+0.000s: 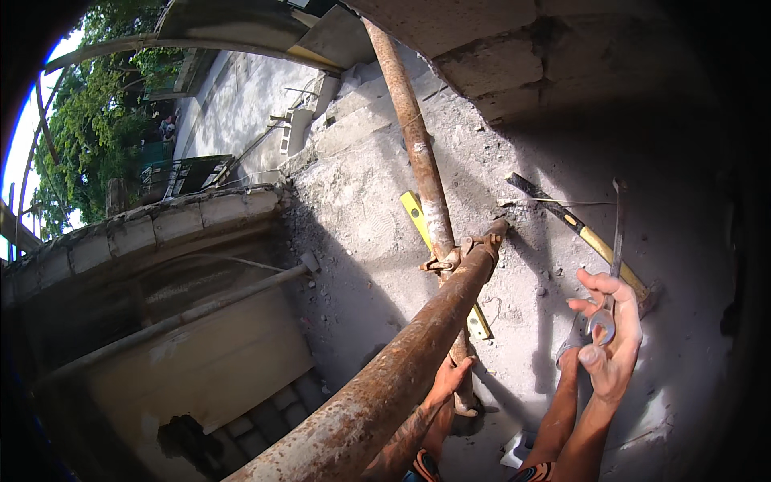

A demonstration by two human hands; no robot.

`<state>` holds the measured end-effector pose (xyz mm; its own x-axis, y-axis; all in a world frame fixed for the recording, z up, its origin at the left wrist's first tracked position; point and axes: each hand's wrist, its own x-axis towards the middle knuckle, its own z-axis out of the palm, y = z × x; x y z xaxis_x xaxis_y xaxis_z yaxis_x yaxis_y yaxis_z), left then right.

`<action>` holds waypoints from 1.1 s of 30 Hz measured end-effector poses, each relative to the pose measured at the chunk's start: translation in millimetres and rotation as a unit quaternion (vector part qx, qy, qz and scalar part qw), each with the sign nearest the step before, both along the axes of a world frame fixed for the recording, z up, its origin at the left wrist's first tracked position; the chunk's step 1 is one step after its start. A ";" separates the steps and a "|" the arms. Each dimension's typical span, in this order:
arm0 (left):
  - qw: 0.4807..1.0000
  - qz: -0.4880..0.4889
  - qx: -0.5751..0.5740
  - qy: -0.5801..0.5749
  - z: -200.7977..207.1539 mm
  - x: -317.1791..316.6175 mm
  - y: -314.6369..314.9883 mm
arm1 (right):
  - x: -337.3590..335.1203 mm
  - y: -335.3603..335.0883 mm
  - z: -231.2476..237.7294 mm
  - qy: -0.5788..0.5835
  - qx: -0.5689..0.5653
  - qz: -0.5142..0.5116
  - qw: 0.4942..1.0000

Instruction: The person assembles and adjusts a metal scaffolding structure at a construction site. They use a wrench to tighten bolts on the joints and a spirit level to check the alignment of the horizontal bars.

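Note:
My right hand (614,353) holds a long metal wrench (618,229), its rounded end by my palm and its shaft pointing away from me. Lower in the view, my left hand (450,379) is closed around the lower part of a thin rusty pipe (424,165); some of its fingers are hidden. A thicker rusty pipe (377,373) slants across in front, coming from the lower left. Where the two pipes cross, a rusty scaffold clamp (463,254) joins them. Behind them a yellow spirit level (414,213) lies partly covered.
A hammer with a black and yellow handle (590,234) lies on the dusty ground right of the clamp. A block wall (132,237) runs along the left, with a pole (209,309) beside it. Overhead at upper right hangs a concrete edge (498,72). Hollow blocks (295,132) stand farther off.

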<state>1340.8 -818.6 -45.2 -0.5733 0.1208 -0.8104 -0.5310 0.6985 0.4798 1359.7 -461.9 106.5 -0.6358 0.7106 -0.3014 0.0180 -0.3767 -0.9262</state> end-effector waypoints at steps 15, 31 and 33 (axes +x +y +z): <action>0.991 0.070 0.098 -0.049 16.0 -9.5 12.3 | 77.6 -48.1 -81.8 -0.135 -0.155 -0.037 0.978; 0.992 0.067 0.089 -0.064 17.9 -12.2 12.9 | -24.6 -107.1 -230.5 -0.177 0.025 0.166 0.970; 0.991 0.080 0.093 -0.061 19.8 -10.9 17.0 | -32.6 -103.5 -242.7 -0.154 0.038 0.162 0.974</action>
<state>1329.9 -801.6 -25.4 -0.4958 0.1900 -0.8474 -0.6894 0.5072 0.5171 1327.1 -565.4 -136.1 -0.7179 0.5160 -0.4672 0.4053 -0.2358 -0.8832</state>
